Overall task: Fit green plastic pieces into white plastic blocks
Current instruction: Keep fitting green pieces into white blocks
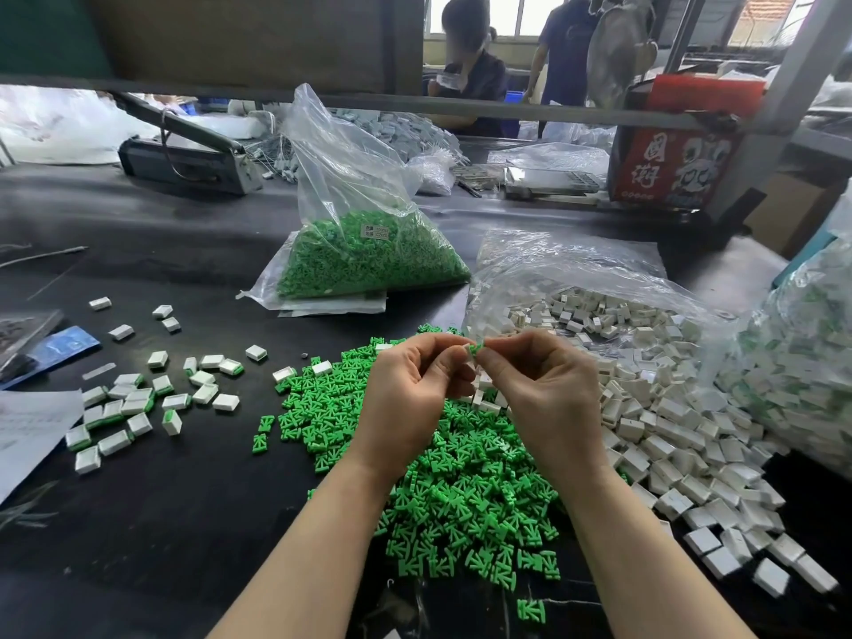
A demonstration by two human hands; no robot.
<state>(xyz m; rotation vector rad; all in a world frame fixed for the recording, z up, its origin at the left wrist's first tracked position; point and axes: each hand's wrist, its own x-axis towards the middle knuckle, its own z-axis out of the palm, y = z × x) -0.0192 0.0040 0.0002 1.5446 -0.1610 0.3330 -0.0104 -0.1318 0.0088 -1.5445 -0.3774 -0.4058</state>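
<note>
My left hand [410, 398] and my right hand [544, 398] meet above a heap of loose green pieces [442, 481] on the black table. Between their fingertips they pinch one small green piece [474, 349]. White blocks [482, 389] show between the two palms; which hand holds them is unclear. A pile of empty white blocks [682, 445] spreads to the right of the heap. To the left lie several white blocks with green pieces fitted in them [129, 408].
A clear bag of green pieces [369, 255] stands behind the heap. An open bag of white blocks [599, 306] lies at right, a bag of fitted blocks [802, 362] at far right. Papers [27, 431] at left. A red box [668, 163] and a person [470, 62] are beyond.
</note>
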